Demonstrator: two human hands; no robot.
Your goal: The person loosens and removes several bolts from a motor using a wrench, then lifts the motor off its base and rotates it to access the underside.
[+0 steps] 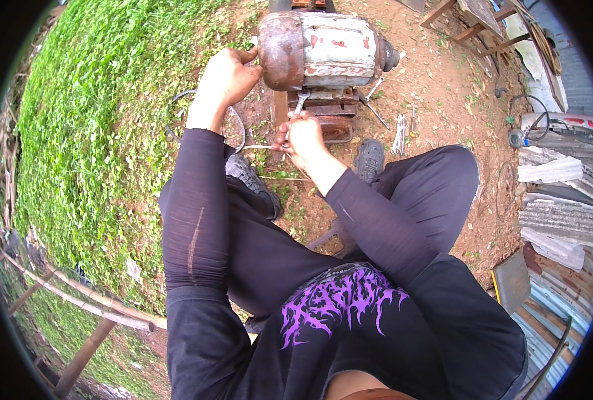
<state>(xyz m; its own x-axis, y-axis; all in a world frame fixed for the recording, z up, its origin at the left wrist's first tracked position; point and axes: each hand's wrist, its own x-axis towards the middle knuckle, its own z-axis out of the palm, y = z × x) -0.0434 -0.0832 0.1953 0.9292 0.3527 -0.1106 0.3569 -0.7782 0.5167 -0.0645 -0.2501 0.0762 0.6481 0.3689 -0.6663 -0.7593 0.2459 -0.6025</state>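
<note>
A rusty old electric motor (pixel 323 50) with a white ribbed body and a brown end cap sits on a rusted base on bare dirt in front of me. My left hand (pixel 226 77) presses against the brown end cap at the motor's left. My right hand (pixel 303 137) grips a steel wrench (pixel 300 103) whose head points up at the motor's base, just below the body. Both my arms are in black sleeves, and my black-trousered legs and dark shoes frame the motor.
Several loose wrenches (pixel 398 133) lie on the dirt right of the motor. A wire loop (pixel 176 107) lies at the grass edge to the left. Corrugated metal sheets (pixel 556 220) pile up at the right, wooden frames (pixel 476 20) at the top right, and poles (pixel 76 300) at the lower left.
</note>
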